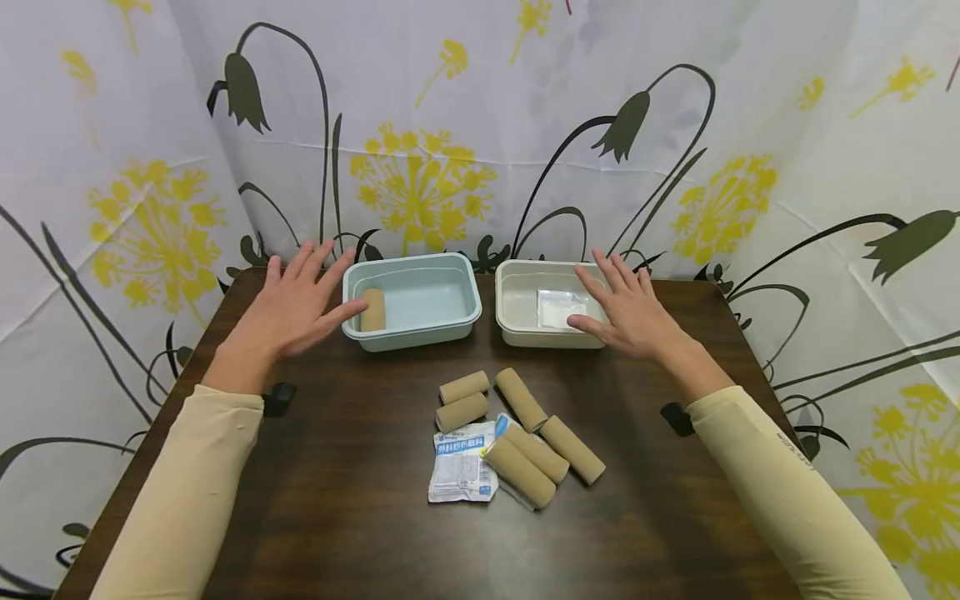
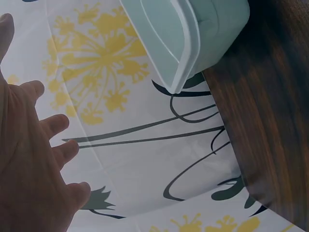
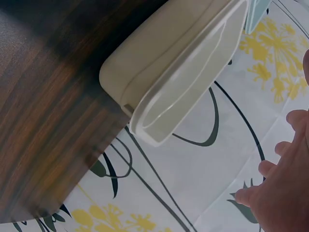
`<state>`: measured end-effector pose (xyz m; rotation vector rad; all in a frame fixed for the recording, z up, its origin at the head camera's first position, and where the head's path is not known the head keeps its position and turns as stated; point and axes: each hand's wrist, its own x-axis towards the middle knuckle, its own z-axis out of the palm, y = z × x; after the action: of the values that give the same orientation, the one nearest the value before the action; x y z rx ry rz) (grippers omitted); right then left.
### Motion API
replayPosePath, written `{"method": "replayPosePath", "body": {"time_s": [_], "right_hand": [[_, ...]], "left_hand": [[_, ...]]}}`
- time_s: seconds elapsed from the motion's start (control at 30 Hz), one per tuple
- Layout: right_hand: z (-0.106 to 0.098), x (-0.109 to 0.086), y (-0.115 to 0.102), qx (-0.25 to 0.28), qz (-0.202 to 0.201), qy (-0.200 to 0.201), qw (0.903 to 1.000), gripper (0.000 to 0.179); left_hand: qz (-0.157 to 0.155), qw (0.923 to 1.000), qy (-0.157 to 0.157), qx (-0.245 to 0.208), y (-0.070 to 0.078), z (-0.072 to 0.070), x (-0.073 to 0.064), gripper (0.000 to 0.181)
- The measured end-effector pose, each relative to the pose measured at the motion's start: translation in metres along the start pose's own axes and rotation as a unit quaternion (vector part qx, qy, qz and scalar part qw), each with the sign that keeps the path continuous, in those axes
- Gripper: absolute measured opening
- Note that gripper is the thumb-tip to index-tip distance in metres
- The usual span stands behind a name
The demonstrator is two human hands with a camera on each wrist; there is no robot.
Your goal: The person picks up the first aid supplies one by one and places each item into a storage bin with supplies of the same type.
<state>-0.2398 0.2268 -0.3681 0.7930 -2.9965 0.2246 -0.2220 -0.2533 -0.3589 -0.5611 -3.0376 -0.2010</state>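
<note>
My left hand point(image 1: 291, 304) hovers with spread fingers beside the light blue bin point(image 1: 420, 337), its thumb over the bin's left end. One cardboard tube point(image 1: 373, 310) stands inside that bin. My right hand point(image 1: 628, 310) is likewise spread, over the right end of the beige bin point(image 1: 517, 333), which holds a white packet point(image 1: 561, 308). Neither hand holds anything. Between my arms lie several cardboard tubes point(image 1: 521, 473) and a white-and-blue printed packet point(image 1: 463, 467). Another blue-edged packet point(image 1: 504, 423) is partly hidden under the tubes.
The dark wooden table point(image 1: 352, 500) ends just behind the bins, against a white curtain point(image 1: 465, 167) with yellow and dark green flowers. Shorter tubes point(image 1: 462, 412) lie left of the longer ones. A black wrist strap piece point(image 1: 279, 400) shows by my left sleeve.
</note>
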Motion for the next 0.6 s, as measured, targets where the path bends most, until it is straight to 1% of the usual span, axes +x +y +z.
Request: {"method": "replayPosePath", "body": {"time_s": [0.2,0.33,0.43,0.6], "right_hand": [[0.001,-0.003,0.0,0.004,-0.009,0.006,0.9999,0.083],[0.003,-0.011,-0.001,0.018,-0.021,0.004,0.9996,0.082],[0.007,-0.017,-0.005,0.032,-0.034,0.002,0.9989,0.082],[0.015,-0.029,-0.011,0.05,-0.071,0.003,0.9963,0.083]], "left_hand": [[0.0,0.9999,0.002,-0.011,-0.004,0.003,-0.001,0.081],[-0.003,0.9998,0.006,-0.019,-0.005,0.009,-0.003,0.081],[-0.005,0.9995,0.005,-0.03,-0.007,0.015,-0.005,0.081],[-0.01,0.9982,-0.007,-0.06,-0.01,0.03,-0.008,0.082]]}}
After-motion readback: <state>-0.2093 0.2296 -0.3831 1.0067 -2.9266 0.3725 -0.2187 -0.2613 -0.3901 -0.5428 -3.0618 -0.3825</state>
